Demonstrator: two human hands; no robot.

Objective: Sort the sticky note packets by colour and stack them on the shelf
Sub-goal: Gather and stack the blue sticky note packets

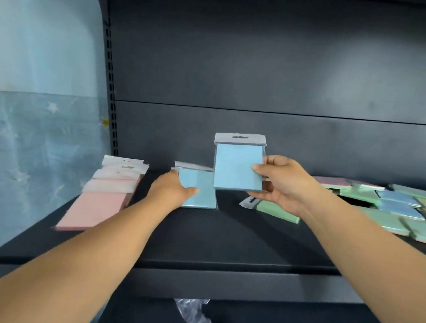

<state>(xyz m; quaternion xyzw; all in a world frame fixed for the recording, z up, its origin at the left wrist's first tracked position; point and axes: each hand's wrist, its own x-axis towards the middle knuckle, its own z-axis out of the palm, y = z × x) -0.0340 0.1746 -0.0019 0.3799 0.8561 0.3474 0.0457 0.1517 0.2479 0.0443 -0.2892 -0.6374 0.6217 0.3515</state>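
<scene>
Two bare forearms show in the head view, uncovered from the lower frame edges up to the wrists. The left hand point(174, 190) and the right hand point(282, 183) carry no glove, ring, watch or bracelet. The visible right thumbnail is short and unpainted.

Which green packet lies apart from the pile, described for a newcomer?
Start at the dark shelf and find the right hand holding up a blue packet. Just beneath that hand lies a green packet, alone, separate from the mixed pile further right.
</scene>
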